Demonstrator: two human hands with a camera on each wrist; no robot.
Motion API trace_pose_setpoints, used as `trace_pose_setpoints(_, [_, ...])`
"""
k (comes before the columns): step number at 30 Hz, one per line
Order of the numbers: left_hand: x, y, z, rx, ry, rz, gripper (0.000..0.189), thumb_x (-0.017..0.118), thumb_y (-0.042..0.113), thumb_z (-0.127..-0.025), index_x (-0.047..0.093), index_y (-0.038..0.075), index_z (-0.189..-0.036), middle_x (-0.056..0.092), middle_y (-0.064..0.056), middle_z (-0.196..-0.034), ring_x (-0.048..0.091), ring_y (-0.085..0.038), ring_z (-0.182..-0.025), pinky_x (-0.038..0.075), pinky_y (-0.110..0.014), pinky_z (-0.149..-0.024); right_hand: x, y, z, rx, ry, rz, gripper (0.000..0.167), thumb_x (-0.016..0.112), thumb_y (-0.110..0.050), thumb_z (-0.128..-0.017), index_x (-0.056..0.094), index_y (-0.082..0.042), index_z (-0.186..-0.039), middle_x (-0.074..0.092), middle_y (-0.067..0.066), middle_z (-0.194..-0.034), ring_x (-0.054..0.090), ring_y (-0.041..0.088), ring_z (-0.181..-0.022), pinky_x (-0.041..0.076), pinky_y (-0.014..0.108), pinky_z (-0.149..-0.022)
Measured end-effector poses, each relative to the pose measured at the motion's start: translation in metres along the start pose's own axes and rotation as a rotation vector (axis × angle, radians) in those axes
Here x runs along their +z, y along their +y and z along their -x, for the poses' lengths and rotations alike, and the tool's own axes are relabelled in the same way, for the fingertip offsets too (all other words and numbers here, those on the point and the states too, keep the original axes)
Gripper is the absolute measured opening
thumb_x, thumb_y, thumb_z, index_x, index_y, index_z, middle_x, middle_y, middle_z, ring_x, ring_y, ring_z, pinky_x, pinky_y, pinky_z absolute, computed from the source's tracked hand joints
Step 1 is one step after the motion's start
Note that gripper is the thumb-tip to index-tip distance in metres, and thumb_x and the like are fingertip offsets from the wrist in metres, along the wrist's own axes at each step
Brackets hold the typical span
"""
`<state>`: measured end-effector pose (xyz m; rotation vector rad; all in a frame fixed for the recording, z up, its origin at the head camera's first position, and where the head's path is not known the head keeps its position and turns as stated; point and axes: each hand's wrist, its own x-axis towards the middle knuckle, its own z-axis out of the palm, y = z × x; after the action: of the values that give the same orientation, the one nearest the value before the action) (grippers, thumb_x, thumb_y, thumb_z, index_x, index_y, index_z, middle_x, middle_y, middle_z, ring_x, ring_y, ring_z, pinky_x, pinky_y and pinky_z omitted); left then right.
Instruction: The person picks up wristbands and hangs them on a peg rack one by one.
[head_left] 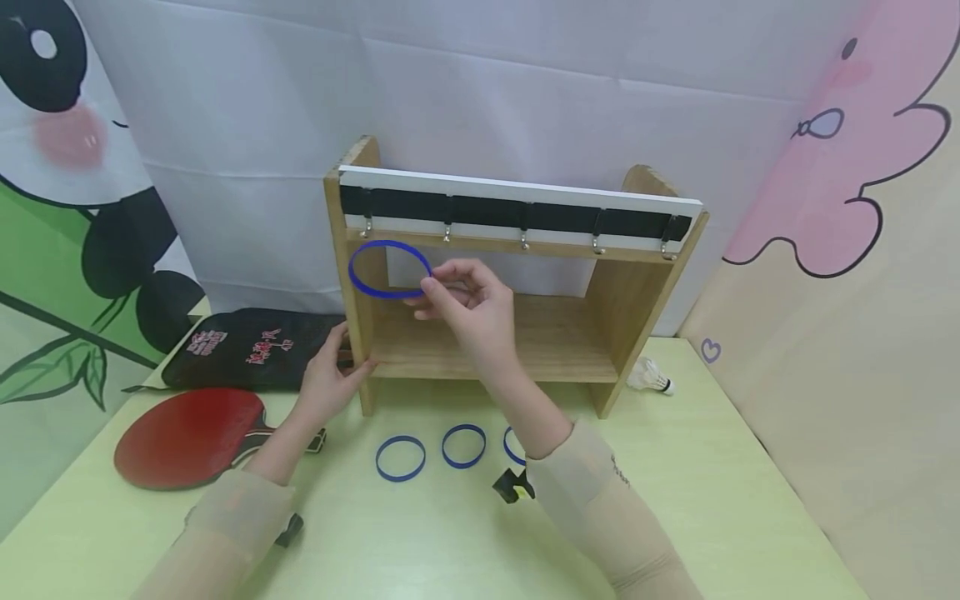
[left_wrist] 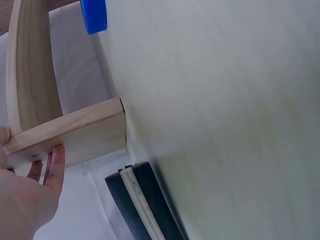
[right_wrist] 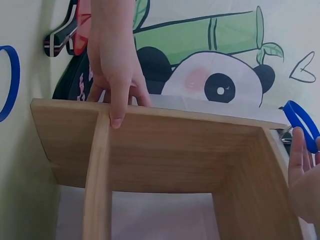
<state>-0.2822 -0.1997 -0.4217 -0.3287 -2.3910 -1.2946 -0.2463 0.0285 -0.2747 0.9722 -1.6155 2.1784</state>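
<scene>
A thin blue ring (head_left: 384, 294) is pinched at its right side between the thumb and fingers of my right hand (head_left: 483, 312). It hangs in the air before the shelf's upper left, just below the leftmost metal hook (head_left: 367, 225); in the right wrist view the ring (right_wrist: 296, 116) appears close to the hook bar's end. My left hand (head_left: 327, 379) grips the left side panel of the wooden shelf (head_left: 495, 333), thumb on the front, fingers round the outer side. Several hooks line a black strip (head_left: 487, 212) on the white bar.
Blue rings (head_left: 401, 479) lie in a row on the table (head_left: 405, 542), one partly behind my right forearm. On the left are a red table tennis bat (head_left: 187, 437) and a black case (head_left: 247, 350). A shuttlecock (head_left: 649, 377) lies right of the shelf.
</scene>
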Motion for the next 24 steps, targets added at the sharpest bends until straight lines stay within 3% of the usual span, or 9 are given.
trace_pose_setpoints(7, [-0.001, 0.002, 0.001, 0.014, 0.0, 0.001, 0.066, 0.066, 0.016, -0.089, 0.032, 0.013, -0.144, 0.048, -0.022, -0.131, 0.059, -0.045, -0.103, 0.058, -0.047, -0.077, 0.011, 0.016, -0.015, -0.007, 0.05, -0.078, 0.02, 0.062, -0.002, -0.089, 0.054, 0.009, -0.103, 0.062, 0.01, -0.094, 0.07, 0.025, -0.079, 0.06, 0.039, -0.07])
trace_pose_setpoints(13, [0.0, 0.002, 0.001, 0.002, -0.001, 0.004, 0.066, 0.066, 0.016, -0.089, 0.032, 0.013, -0.145, 0.049, -0.023, -0.128, 0.059, -0.045, -0.104, 0.058, -0.047, -0.077, 0.016, 0.022, -0.02, -0.005, 0.077, -0.108, 0.018, 0.063, -0.003, -0.089, 0.055, 0.007, -0.102, 0.062, 0.013, -0.094, 0.07, 0.03, -0.08, 0.06, 0.039, -0.071])
trace_pose_setpoints(18, [0.0, 0.002, 0.001, 0.001, -0.001, 0.002, 0.065, 0.066, 0.017, -0.089, 0.032, 0.014, -0.145, 0.048, -0.021, -0.132, 0.06, -0.044, -0.103, 0.058, -0.047, -0.077, 0.015, 0.029, -0.02, 0.009, 0.086, -0.07, 0.018, 0.063, -0.003, -0.089, 0.055, 0.007, -0.102, 0.062, 0.011, -0.095, 0.07, 0.021, -0.078, 0.06, 0.037, -0.07])
trace_pose_setpoints(24, [-0.001, 0.002, 0.001, 0.01, 0.006, 0.007, 0.064, 0.066, 0.017, -0.089, 0.033, 0.014, -0.144, 0.048, -0.02, -0.133, 0.06, -0.043, -0.102, 0.058, -0.046, -0.076, 0.013, 0.036, -0.02, -0.009, 0.078, 0.002, 0.021, 0.064, -0.003, -0.088, 0.055, 0.009, -0.102, 0.064, 0.018, -0.094, 0.07, 0.021, -0.075, 0.06, 0.037, -0.067])
